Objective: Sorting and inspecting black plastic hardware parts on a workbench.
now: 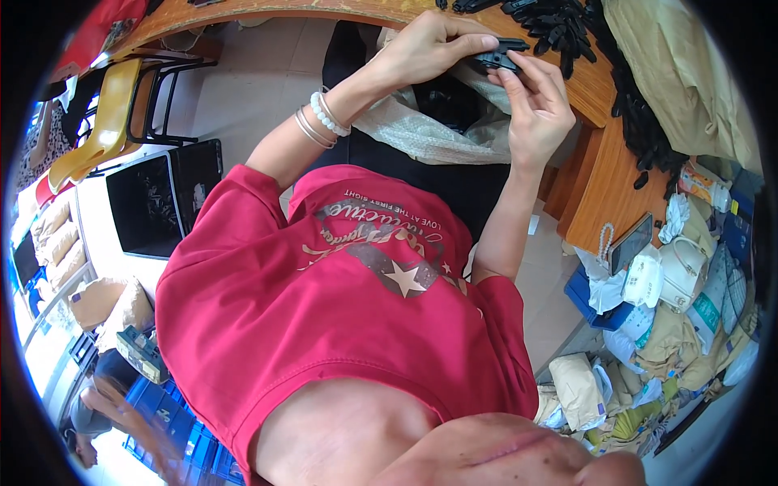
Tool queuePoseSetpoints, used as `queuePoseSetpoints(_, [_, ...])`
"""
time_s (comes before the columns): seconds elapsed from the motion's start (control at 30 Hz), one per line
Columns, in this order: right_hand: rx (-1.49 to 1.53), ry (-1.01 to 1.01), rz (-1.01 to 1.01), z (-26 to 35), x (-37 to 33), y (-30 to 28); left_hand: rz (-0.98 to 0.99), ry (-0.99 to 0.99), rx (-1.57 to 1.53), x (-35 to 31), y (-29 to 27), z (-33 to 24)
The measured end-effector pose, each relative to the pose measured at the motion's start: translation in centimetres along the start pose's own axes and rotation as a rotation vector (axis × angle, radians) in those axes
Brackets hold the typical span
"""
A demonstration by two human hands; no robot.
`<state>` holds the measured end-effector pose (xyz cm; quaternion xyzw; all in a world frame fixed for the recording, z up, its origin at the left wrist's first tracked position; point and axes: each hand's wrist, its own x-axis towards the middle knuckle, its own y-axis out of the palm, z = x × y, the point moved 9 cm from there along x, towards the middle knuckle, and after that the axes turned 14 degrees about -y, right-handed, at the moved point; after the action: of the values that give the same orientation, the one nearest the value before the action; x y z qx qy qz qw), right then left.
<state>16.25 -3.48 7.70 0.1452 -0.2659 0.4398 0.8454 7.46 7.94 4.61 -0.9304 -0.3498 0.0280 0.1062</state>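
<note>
My left hand [433, 50] pinches a small black plastic part [498, 57] between thumb and fingers, over the near edge of the wooden table. On the other side my right hand [539, 109] grips the same part with its thumb and fingertips. The part is narrow and jointed-looking; its exact kind is too small to make out, and my fingers hide its ends. A heap of similar black pieces [559, 32] lies on the table just beyond my hands. Below them, an open white woven sack [413, 142] rests at my lap with dark contents inside.
The curved wooden table [267, 10] runs along the far side. More black pieces and a tan sack [689, 73] lie at the right. A yellow chair [101, 134] and a black crate [142, 206] stand left. Bags and packages [689, 324] crowd the lower right. Another person [121, 413] is at lower left.
</note>
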Motion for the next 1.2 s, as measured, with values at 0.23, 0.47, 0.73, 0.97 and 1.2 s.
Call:
queuePoseSetpoints(0.23, [-0.137, -0.033, -0.137, 1.7, 0.7, -1.0, 0.062, 0.207, 0.055, -1.7, 0.3, -2.6])
queuePoseSetpoints(0.47, [-0.138, 0.009, 0.015, -1.2, 0.2, -2.4, 0.059, 0.359, 0.317, -2.2, 0.8, -3.9])
queuePoseSetpoints(0.73, [-1.189, -0.251, -0.079, -3.0, 2.8, -7.8, 0.091, -0.164, -0.818, 2.1, -4.5, 4.0])
queuePoseSetpoints(0.97, [-1.37, 0.081, 0.146, -5.1, 3.3, -10.0, -0.175, 0.048, 0.151, 5.2, -6.4, 0.7])
queuePoseSetpoints(1.2, [-0.248, 0.295, -0.131, -5.7, 1.5, -8.7, -0.118, 0.408, 0.706, 4.9, -3.8, -0.5])
